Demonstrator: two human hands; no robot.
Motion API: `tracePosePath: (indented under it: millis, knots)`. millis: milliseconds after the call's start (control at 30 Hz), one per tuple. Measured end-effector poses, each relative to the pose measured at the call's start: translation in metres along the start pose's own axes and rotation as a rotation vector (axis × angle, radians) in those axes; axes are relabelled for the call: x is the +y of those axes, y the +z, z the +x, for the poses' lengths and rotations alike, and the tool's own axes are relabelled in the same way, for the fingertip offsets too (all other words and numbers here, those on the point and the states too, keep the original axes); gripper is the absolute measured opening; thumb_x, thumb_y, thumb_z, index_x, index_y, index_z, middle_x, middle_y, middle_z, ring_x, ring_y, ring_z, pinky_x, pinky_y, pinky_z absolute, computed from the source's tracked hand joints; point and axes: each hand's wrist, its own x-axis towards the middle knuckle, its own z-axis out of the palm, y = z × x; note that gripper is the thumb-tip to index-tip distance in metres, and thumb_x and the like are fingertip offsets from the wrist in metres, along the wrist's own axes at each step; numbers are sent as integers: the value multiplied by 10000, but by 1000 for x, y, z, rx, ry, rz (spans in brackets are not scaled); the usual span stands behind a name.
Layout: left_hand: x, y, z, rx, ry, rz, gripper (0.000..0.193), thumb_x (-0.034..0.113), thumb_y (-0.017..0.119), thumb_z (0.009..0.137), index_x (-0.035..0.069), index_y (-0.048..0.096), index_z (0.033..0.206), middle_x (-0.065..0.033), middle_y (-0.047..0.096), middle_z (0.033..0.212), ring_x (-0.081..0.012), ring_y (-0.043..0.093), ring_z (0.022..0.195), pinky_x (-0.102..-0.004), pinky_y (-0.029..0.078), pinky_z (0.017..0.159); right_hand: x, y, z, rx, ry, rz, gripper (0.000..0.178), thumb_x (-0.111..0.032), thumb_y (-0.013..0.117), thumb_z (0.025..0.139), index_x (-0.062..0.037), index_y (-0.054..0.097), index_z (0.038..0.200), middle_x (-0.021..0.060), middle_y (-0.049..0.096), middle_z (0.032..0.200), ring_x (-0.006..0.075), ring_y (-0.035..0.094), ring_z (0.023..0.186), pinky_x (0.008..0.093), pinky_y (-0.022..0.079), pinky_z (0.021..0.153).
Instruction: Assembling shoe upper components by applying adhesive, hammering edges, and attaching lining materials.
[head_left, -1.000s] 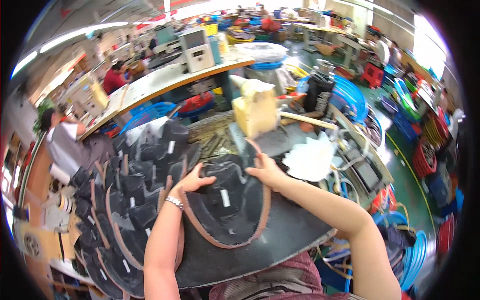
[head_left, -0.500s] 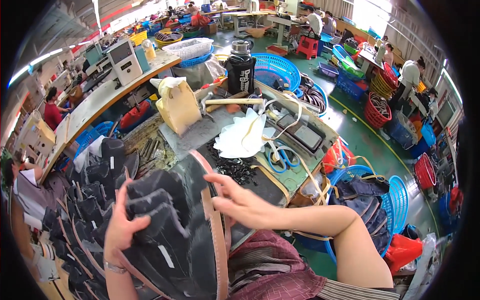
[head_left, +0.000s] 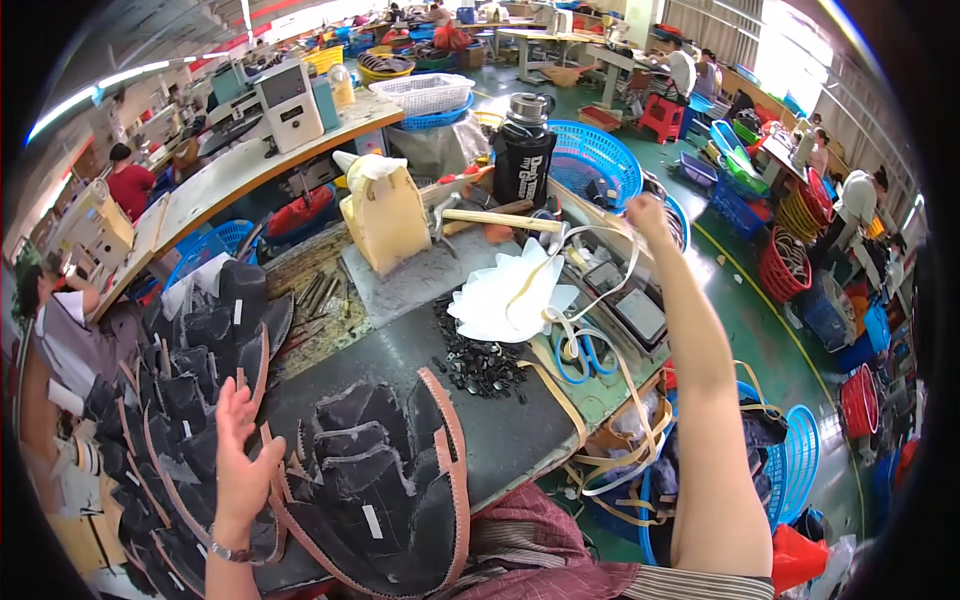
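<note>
Dark shoe uppers (head_left: 375, 490) lie stacked at lower centre on my table (head_left: 500, 430); my left hand (head_left: 240, 455) hovers open beside them, my right hand (head_left: 645, 212), upper right, pinches a tan strap (head_left: 600, 300).

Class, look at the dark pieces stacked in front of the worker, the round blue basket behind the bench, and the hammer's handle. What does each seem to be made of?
Dark pieces: probably matte suede-like leather or fabric, with a tan stitched edge strip.
Blue basket: moulded plastic, glossy open mesh.
Hammer handle: pale bare wood, by its colour.
</note>
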Motion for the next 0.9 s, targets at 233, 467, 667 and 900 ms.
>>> tracePosePath:
  millis: [233, 467, 667, 900]
  knots:
    - [63, 140, 56, -390, 396, 280, 325, 190, 651, 789, 22, 608, 1064, -138, 626, 1042, -295, 613, 941, -339, 479, 825, -73, -29, -62, 143, -270, -205, 216, -286, 583, 835, -92, 642, 909, 126, 655, 815, 269, 641, 778, 378, 485, 674]
    - [11, 310, 140, -341, 368, 695, 146, 161, 569, 756, 51, 613, 842, -214, 644, 831, -356, 638, 802, -453, 501, 676, -111, -22, -240, -482, -365, -653, 434, -483, 645, 748, -53, 607, 798, 131, 619, 763, 329, 608, 745, 436, 461, 647]
    - [35, 330, 173, -181, 371, 357, 300, 126, 638, 695, 76, 643, 991, -126, 673, 818, -272, 656, 770, -380, 505, 706, -83, -28, -316, -58, -411, -469, 309, -272, 719, 742, -29, 598, 890, 102, 594, 772, 295, 608, 746, 368, 493, 667]
    - [61, 337, 149, 120, 466, -89, 409, 160, 633, 812, -51, 486, 1130, -178, 597, 991, -314, 578, 909, -393, 468, 795, -76, -27, -340, 6, -176, -257, 399, -372, 697, 749, -34, 625, 948, 125, 633, 887, 300, 607, 834, 381, 486, 715]
